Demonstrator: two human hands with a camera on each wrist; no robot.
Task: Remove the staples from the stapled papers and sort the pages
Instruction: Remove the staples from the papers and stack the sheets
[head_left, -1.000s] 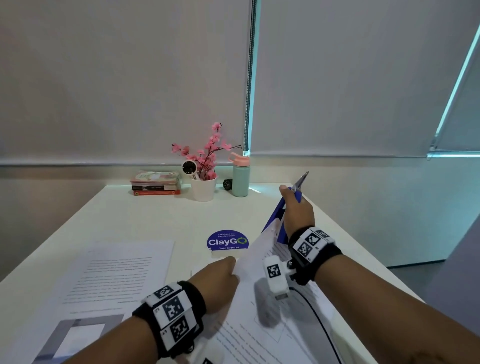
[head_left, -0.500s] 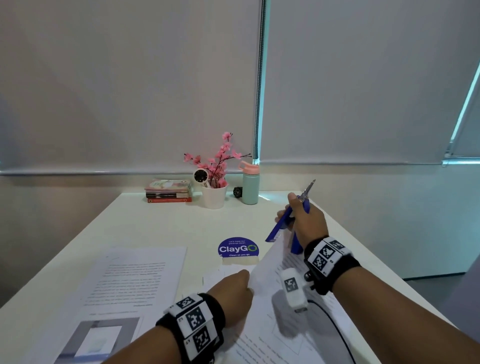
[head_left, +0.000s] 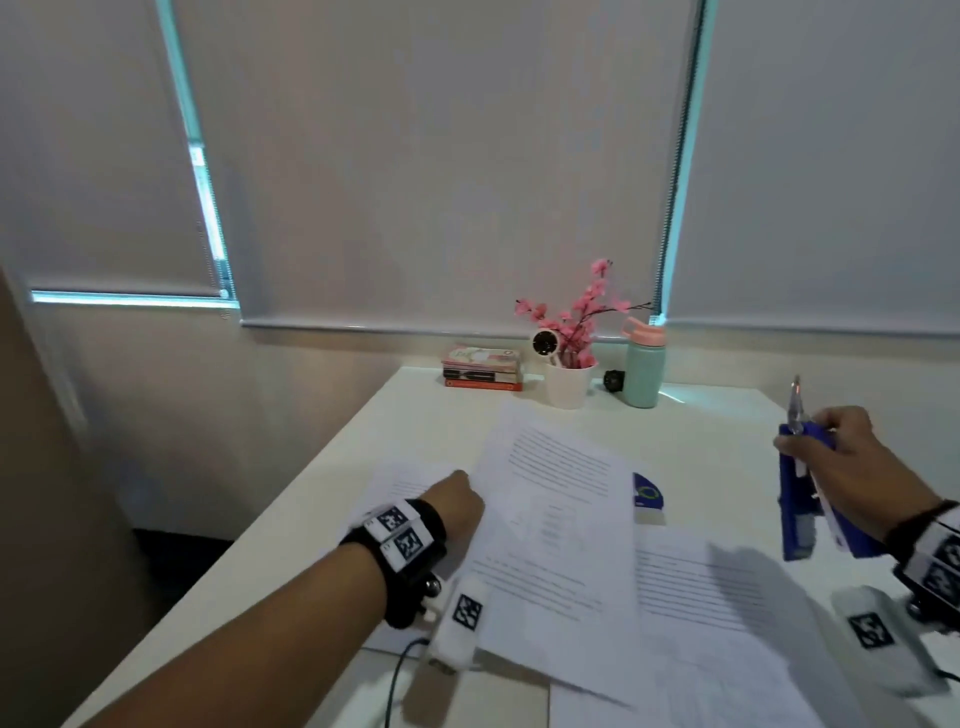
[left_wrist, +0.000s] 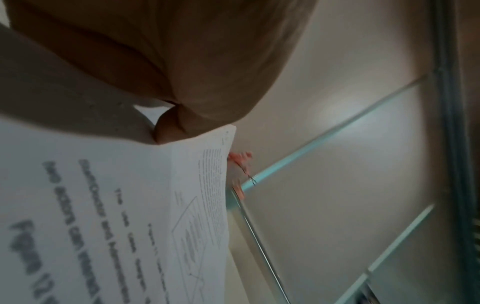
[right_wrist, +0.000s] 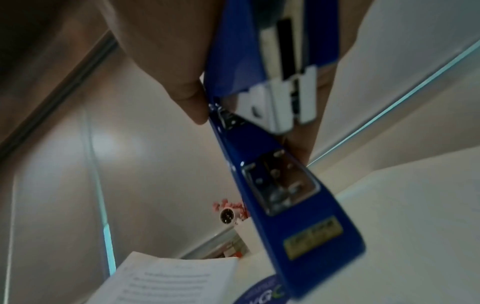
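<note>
On a white table (head_left: 415, 426), the left hand (head_left: 457, 501) pinches the edge of a printed page (head_left: 556, 499), lifting it above other sheets (head_left: 701, 587). The right hand (head_left: 852, 467) grips a blue stapler (head_left: 795, 499), raised at the right. At the far edge stand books (head_left: 483, 368), a flowerpot (head_left: 569, 384) and a bottle (head_left: 643, 364).

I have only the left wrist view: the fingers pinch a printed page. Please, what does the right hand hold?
Observer: The right hand has its grip on a blue stapler, held upright above the table.
Operator: Thank you. Where do the other papers lie?
Observer: More pages lie flat on the table, to the right of the page that the left hand lifts.
</note>
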